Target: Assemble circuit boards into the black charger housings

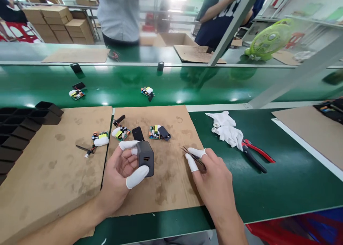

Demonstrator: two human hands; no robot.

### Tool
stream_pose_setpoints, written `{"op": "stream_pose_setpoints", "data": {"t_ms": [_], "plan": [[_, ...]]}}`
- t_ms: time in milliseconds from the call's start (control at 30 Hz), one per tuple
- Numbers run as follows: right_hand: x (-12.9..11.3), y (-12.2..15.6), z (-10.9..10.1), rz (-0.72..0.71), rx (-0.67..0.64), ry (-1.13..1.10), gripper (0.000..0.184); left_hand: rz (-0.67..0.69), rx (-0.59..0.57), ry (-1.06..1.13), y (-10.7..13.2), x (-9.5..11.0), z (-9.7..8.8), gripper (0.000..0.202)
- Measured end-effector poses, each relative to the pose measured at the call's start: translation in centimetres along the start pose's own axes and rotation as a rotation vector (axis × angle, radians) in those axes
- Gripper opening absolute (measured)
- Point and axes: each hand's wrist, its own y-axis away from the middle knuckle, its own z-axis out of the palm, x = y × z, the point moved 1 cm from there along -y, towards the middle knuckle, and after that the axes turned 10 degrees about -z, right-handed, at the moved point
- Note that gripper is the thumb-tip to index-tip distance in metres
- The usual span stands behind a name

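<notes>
Beyond the black case (146, 158), circuit boards (153, 133).

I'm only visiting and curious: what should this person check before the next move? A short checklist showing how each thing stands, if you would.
1. Black housing steady in the left hand: ok, gripped between thumb and fingers.
2. Tweezers in the right hand: ok, their tips apart from the housing.
3. White finger covers worn: ok, on both hands.
4. Rightmost circuit board on the cardboard untouched by the hands: ok.
5. Inside of the housing: cannot tell, its slotted end faces the camera.
6. Pliers fully uncovered: not ok, white cloth hides their head.
</notes>
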Motion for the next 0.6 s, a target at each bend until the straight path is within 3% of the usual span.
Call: {"op": "stream_pose_setpoints", "data": {"t_ms": [100, 167, 233, 333, 433, 600], "plan": [[1.6, 0.7, 1.0, -0.011, -0.053, 0.027, 0.027, -0.008, -0.028, 0.034, -0.3, -0.3, 0.0, 0.061], [1.3, 0.7, 1.0, -0.029, -0.014, 0.028, 0.024, -0.010, -0.031, 0.049, -0.5, -0.4, -0.1, 0.062], [0.0, 0.4, 0.5, -0.038, 0.054, -0.056, 0.019, -0.014, -0.028, 0.064, -0.7, -0.5, -0.1, 0.066], [-3.0, -0.2, 0.1, -0.025, 0.081, -0.364, 0.019, -0.033, -0.029, 0.073, -0.9, -0.5, 0.0, 0.070], [-6.0, -0.5, 0.5, -0.072, 0.082, -0.552, 0.036, -0.065, -0.051, 0.036, -0.9, -0.2, 0.1, 0.067], [-8.2, -0.6, 2.2, -0.163, 0.107, -0.592, 0.067, -0.062, -0.011, -0.071, -1.4, 0.2, 0.6, 0.070]]}}
